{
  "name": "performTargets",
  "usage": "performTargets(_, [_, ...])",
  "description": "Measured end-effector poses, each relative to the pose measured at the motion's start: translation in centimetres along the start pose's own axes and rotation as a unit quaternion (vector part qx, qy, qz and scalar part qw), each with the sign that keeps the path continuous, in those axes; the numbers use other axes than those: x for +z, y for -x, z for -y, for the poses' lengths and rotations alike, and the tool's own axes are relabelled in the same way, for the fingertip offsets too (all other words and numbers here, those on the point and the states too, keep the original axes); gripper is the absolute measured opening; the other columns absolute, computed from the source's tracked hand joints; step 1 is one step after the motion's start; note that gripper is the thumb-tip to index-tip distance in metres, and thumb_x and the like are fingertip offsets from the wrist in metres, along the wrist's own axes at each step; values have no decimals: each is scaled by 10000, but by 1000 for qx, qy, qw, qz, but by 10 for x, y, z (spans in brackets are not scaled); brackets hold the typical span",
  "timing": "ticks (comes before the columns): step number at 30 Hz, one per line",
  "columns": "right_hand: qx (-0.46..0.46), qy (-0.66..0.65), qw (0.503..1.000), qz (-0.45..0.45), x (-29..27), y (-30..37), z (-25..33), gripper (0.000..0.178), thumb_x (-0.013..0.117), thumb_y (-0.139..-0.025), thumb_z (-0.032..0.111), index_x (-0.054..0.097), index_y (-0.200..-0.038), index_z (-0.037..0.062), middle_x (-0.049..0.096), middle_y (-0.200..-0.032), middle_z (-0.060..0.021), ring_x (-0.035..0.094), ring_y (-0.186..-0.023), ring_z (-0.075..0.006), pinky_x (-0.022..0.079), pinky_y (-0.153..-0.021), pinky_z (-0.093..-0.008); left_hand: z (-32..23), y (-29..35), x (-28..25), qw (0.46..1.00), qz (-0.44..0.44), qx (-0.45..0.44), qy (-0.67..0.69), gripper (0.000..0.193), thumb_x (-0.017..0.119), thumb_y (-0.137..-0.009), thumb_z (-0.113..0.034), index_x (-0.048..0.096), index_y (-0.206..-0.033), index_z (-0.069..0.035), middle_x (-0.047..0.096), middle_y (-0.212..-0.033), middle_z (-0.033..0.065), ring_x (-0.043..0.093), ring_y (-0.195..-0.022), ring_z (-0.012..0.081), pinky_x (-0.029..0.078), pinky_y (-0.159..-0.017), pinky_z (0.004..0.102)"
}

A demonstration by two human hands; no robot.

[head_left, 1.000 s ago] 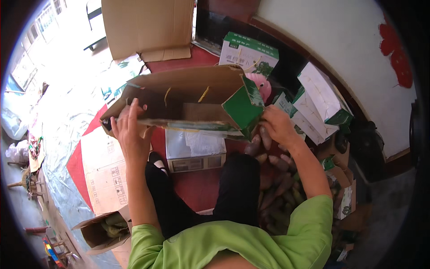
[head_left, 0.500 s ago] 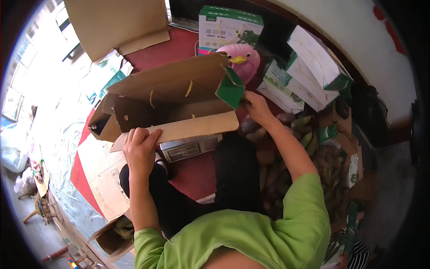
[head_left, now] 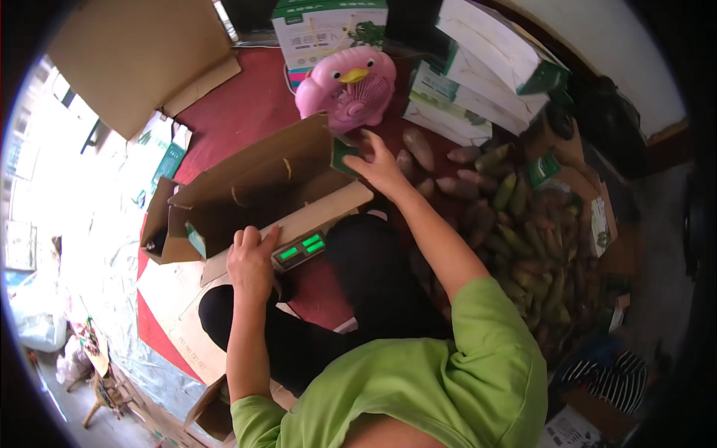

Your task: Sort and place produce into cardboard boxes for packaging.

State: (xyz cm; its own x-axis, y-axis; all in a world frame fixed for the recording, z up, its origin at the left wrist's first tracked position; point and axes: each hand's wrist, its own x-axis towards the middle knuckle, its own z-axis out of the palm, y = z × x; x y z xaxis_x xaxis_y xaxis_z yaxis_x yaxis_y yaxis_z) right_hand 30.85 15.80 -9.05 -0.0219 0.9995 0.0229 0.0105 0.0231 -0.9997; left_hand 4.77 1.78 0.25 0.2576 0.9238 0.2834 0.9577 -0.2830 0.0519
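Note:
A long open cardboard box (head_left: 254, 160) stands tilted in front of me, with yellow cords on its inner wall. My left hand (head_left: 252, 261) grips the box's near flap, thumb on top. At the box's right end my right hand (head_left: 381, 168) has its fingers spread, the thumb against a green end flap (head_left: 342, 155). Under the near flap a scale (head_left: 300, 252) shows a lit green display; the rest of it is hidden by the box.
A pink bird-shaped fan (head_left: 347, 89) stands behind the box. White-green cartons (head_left: 485, 60) lie at the far right, above a heap of tubers in clear wrap (head_left: 534, 246). A cardboard sheet (head_left: 142, 60) leans at the far left. My knees flank the scale.
The box has come down lower onto the scale, whose display is now lit green. My right hand has loosened from the green flap, fingers spreading. The view has shifted.

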Motion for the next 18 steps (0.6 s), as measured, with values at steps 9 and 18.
performTargets(9, [-81,286,954,30,30,-1,36,819,664,-652,81,261,-1362,19,359,-1343,-265,411,-1217,-442,393,-983,-452,4,7,13,1000,0,6,4,418,578,-696,33,694,-1049,-159,412,-739,67,495,-751,246,444,-635,371])
performTargets(18, [13,-51,992,-112,-4,11,10,679,539,-740,-41,297,-1373,-6,454,-1299,-199,461,-1202,-275,380,-989,-333,4,8,25,1000,2,21,-10,422,569,-733,54,688,-1080,-155,423,-751,56,501,-759,239,449,-622,363])
